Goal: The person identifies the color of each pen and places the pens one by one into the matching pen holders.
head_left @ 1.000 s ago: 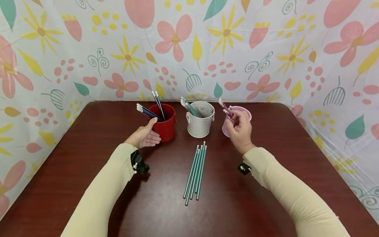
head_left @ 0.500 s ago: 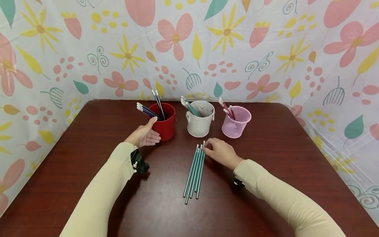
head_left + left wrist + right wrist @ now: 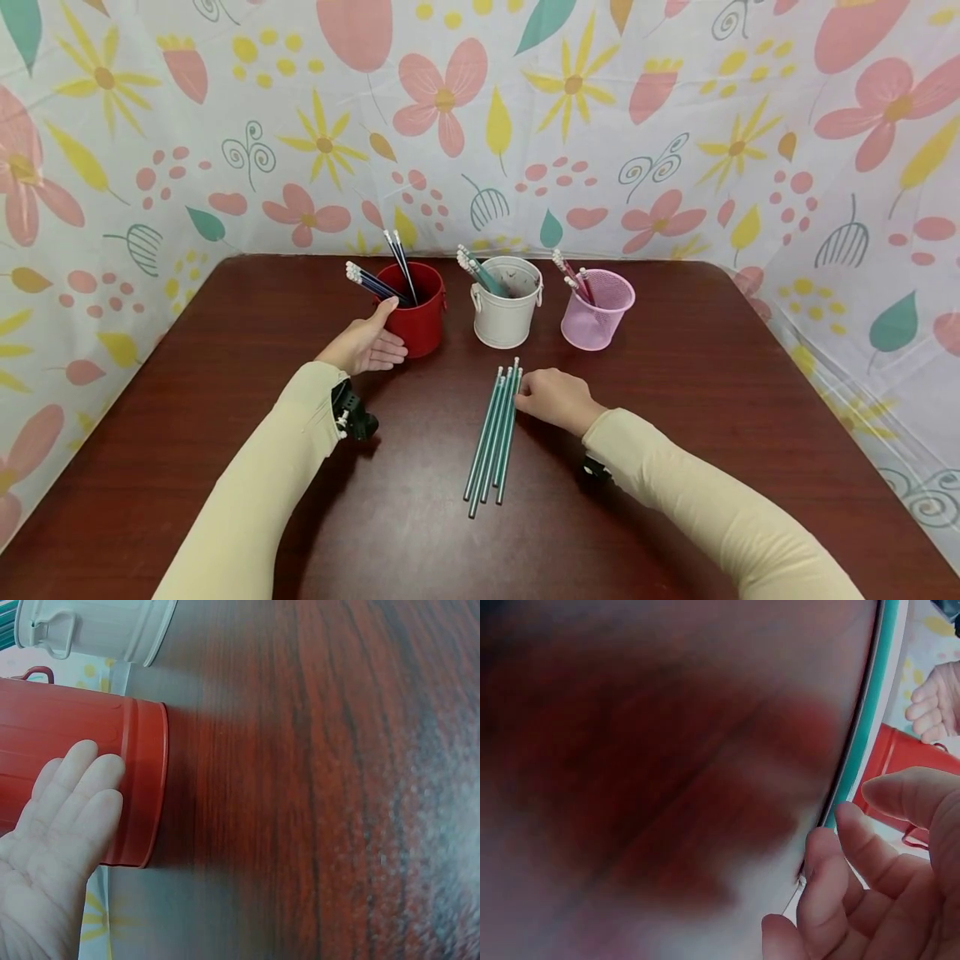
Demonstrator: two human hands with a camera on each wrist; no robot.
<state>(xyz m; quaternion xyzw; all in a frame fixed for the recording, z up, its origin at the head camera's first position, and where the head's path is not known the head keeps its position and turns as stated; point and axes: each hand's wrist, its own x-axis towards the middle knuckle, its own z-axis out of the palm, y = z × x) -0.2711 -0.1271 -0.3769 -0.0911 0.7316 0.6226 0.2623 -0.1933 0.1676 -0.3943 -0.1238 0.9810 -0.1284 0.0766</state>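
My left hand (image 3: 363,343) rests against the side of a red bucket (image 3: 422,332), its thumb by the rim and its fingers straight, as the left wrist view also shows. Dark blue pencils (image 3: 371,282) lean in that bucket. Several green pencils (image 3: 489,446) with white eraser ends lie in a bundle on the table. My right hand (image 3: 558,402) is at the bundle's right side near the eraser ends. In the right wrist view its thumb and forefinger are apart, with the fingertips beside one green pencil (image 3: 861,742).
A white bucket (image 3: 504,323) with green pencils stands behind the bundle. To its right is a pink mesh cup (image 3: 596,321) holding red pencils. All stand towards the back of the dark wooden table (image 3: 697,375), before a flowered cloth (image 3: 570,192).
My right hand has left the pink cup, where red pencils now lean, and come to the green pencils, sliding slightly towards me along them. My left hand stays at the red bucket.
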